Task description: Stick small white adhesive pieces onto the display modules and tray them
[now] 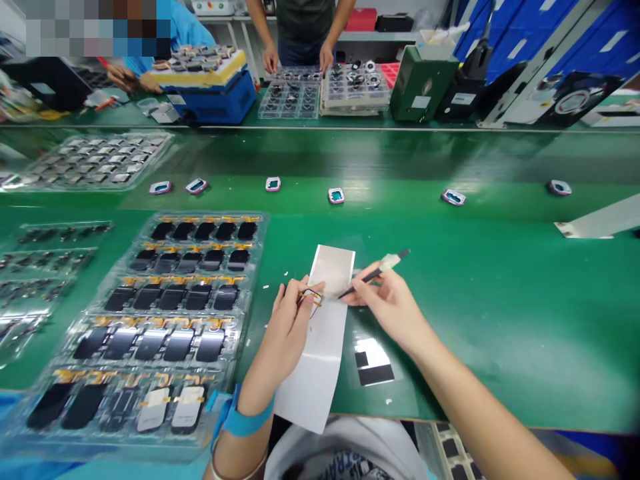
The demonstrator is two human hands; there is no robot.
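- On my feed, the left hand (287,327) has its thumb and fingers clenched on a thin gold-edged frame (310,298), so the piece sits in that grip, just above a white backing strip (315,380).
- The right hand (390,307) has its fingers wrapped around a pair of black tweezers (367,278) with a white-taped grip. It holds them like a pen, tips almost at the frame. My guess: the frame's too thin and fiddly for bare fingertips.
- The strip lies under both hands, probably to keep the piece off the bench.
- Just right of it, a clear film (373,363) with black-and-white patches lies flat on the green bench mat (505,320).
- Left of the hands, a clear blister tray (255,267) holds rows of black panels with gold flex tails, all within easy reach from here.
- Farther off, small pink-rimmed parts (336,195) are spaced out in a row — and across the bench, a co-worker's hand (271,59) rests beside a tray.
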